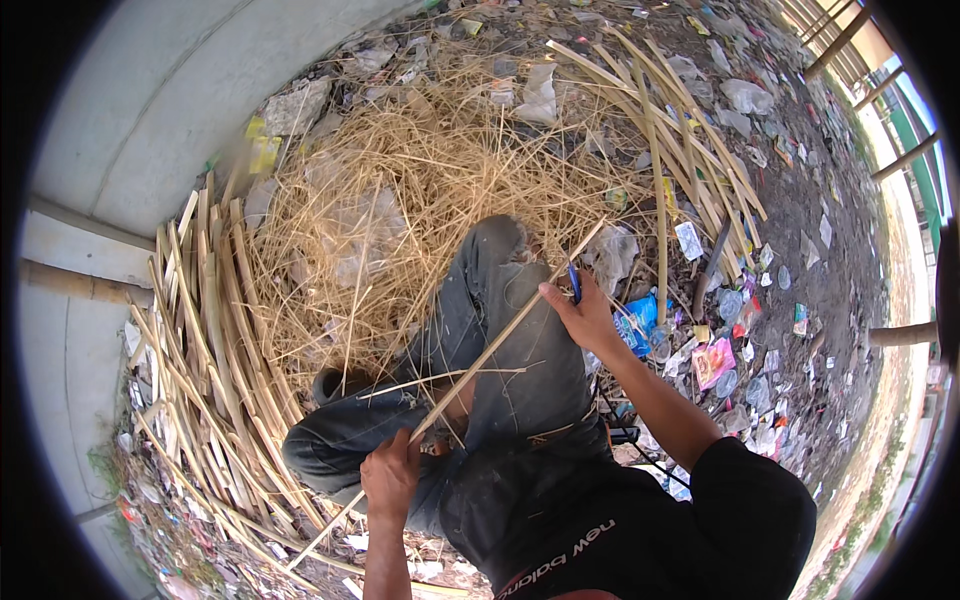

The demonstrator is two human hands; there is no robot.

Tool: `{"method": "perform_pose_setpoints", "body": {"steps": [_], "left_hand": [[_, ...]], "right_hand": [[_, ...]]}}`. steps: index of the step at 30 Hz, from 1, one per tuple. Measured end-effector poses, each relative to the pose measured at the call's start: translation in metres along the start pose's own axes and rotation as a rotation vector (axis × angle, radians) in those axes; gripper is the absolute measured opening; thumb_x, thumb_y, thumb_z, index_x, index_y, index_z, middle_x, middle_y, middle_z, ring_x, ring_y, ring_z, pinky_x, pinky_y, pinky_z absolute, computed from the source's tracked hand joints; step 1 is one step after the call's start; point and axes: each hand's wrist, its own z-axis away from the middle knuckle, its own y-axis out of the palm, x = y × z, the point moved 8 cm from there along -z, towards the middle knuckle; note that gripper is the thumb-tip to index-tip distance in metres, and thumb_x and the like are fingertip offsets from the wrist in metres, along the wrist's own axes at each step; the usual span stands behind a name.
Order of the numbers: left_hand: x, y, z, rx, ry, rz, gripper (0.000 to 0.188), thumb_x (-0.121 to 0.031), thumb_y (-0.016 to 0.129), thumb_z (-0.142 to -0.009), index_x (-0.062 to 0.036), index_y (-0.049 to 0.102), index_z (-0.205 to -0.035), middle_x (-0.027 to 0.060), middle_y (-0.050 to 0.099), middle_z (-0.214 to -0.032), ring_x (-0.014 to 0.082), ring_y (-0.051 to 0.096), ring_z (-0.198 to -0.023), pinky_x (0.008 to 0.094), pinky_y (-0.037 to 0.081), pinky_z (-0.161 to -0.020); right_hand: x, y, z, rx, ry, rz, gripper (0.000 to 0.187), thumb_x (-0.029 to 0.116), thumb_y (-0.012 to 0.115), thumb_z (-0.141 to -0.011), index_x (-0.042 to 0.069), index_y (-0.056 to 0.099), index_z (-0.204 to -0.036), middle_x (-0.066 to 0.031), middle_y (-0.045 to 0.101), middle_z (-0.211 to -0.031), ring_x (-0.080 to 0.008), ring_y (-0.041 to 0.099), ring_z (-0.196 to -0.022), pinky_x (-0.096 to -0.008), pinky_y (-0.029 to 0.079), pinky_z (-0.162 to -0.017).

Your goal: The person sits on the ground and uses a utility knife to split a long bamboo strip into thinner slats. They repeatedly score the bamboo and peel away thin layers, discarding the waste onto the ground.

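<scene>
A long, pale bamboo strip (490,352) slants across my lap, from the lower left up to beside my right knee. My left hand (391,474) is closed around its lower part, near my folded leg. Higher up, my right hand (583,312) is closed on a narrow blue tool (574,281), its thumb against the strip. Only a short blue piece of the tool shows; any blade is hidden. Thin shavings (445,378) cling to my dark trousers and cross the strip.
Tangled shavings (420,170) heap in front of me. Split strips lie bundled at left (215,330) and at far right (680,140). A grey wall (130,110) stands at left. Litter, including a blue wrapper (635,325) and a pink packet (713,363), covers the ground at right.
</scene>
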Motion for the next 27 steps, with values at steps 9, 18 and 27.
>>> {"method": "perform_pose_setpoints", "body": {"steps": [9, 18, 27], "left_hand": [[-0.074, 0.016, -0.054, -0.03, 0.02, 0.024, 0.018, -0.026, 0.066, -0.1, -0.0104, 0.069, -0.107, 0.0185, 0.073, -0.084, 0.0438, 0.072, -0.074, 0.0539, 0.057, -0.064], [-0.113, 0.029, -0.083, -0.085, 0.085, -0.073, 0.015, -0.024, 0.068, -0.098, -0.0105, 0.063, -0.102, 0.0165, 0.07, -0.077, 0.0418, 0.073, -0.069, 0.0526, 0.058, -0.057], [-0.119, 0.038, -0.081, -0.091, 0.095, -0.09, 0.013, -0.02, 0.068, -0.097, -0.0113, 0.062, -0.105, 0.0164, 0.069, -0.076, 0.04, 0.073, -0.067, 0.0508, 0.059, -0.056]], "right_hand": [[0.038, 0.001, 0.037, 0.136, -0.161, 0.275, 0.055, 0.048, 0.054, -0.107, -0.005, 0.062, -0.122, -0.0253, 0.067, -0.068, -0.0504, 0.068, -0.069, -0.0582, 0.054, -0.064], [0.032, -0.021, 0.022, 0.151, -0.216, 0.232, 0.051, 0.045, 0.056, -0.107, 0.002, 0.066, -0.081, -0.0239, 0.062, -0.062, -0.0479, 0.065, -0.064, -0.0551, 0.05, -0.057], [0.033, -0.005, 0.027, 0.275, -0.199, 0.242, 0.057, 0.053, 0.054, -0.106, 0.002, 0.071, -0.088, -0.0222, 0.068, -0.07, -0.047, 0.069, -0.072, -0.0549, 0.055, -0.066]]}}
